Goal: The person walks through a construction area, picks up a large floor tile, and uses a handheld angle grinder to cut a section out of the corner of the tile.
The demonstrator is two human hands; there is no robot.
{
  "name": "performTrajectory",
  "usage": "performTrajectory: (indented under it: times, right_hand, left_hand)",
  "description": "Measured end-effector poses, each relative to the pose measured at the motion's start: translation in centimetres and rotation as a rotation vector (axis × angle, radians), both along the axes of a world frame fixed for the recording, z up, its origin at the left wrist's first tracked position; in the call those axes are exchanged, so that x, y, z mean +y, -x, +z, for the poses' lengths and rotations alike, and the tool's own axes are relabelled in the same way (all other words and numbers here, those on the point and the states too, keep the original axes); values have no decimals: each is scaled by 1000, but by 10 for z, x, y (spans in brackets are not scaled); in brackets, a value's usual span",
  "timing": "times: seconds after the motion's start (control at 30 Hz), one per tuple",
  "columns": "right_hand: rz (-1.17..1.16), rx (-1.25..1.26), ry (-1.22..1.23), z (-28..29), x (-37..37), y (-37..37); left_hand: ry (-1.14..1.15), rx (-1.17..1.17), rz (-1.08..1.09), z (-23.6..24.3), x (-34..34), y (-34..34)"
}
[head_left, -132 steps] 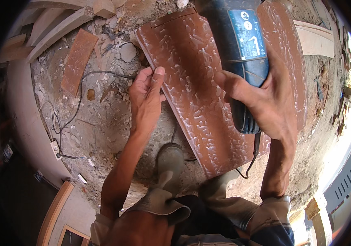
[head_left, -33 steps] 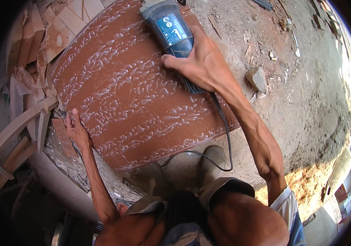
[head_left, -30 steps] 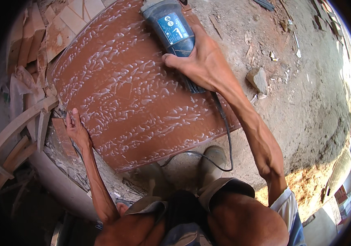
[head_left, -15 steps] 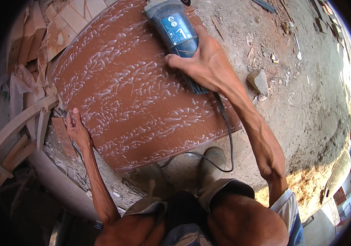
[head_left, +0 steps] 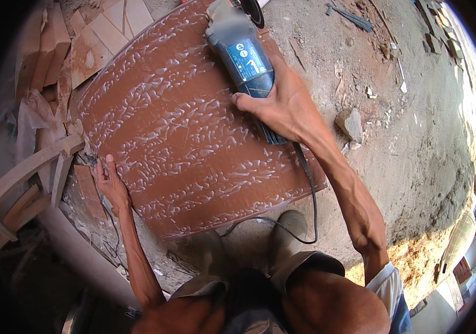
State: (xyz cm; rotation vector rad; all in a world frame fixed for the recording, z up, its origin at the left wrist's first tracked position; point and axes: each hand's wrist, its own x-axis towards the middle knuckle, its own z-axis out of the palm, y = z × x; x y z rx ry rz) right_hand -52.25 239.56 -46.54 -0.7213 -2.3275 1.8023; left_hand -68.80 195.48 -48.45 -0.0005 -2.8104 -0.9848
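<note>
My right hand (head_left: pixel 292 106) is wrapped round the rear body of a blue angle grinder (head_left: pixel 249 67). The grinder's dusty pale head points away from me, with a dark disc (head_left: pixel 253 12) at its far right. It is over the far right part of a big reddish-brown panel (head_left: pixel 188 183) marked with rows of whitish wavy streaks. At the panel's left edge, my left hand (head_left: pixel 114 186) is closed on the rim, thumb up along the top side; its other fingers are partly hidden. A black cord (head_left: pixel 314 209) runs from the grinder's back end and loops by my boots.
My boots (head_left: pixel 289 228) stand at the panel's near edge. Curved wooden pieces (head_left: pixel 37 164) and tile offcuts (head_left: pixel 90 50) pile up on the left. On the dusty ground to the right lie a stone (head_left: pixel 350 124), small rubble and dark strips (head_left: pixel 352 19).
The grinder and my right hand sit slightly lower and further right in view, showing more of the disc. Panel and left hand also appear a little lower. Both holds are the same.
</note>
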Motion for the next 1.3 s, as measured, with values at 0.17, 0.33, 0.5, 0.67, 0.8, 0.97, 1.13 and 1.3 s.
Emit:
performTrajectory:
  times: [0.17, 0.33, 0.5, 0.67, 0.8, 0.97, 1.13, 1.3]
  right_hand:
    - [-54, -60, -14, 10, 21, -12]
    - [-50, -67, 24, 14, 22, -7]
    - [-57, -64, -17, 8, 23, -7]
    - [-54, -93, -2, 6, 23, -7]
    - [-42, -113, 4, 1, 25, -6]
    - [-46, -123, -9, 4, 26, -6]
    - [-24, -173, 7, 2, 28, -3]
    - [-27, -185, 38, -1, 28, -1]
  left_hand:
    - [-172, -31, -35, -10, 42, -4]
    - [-203, -75, -32, -5, 40, -5]
    - [-263, -116, -59, -10, 40, -5]
    - [-347, -113, -82, -16, 40, -7]
    - [-342, -115, -70, -19, 38, -7]
    - [-339, -117, -52, -18, 44, -10]
    - [-287, -85, -39, -20, 46, -11]
    - [-305, -97, -51, -27, 39, -8]
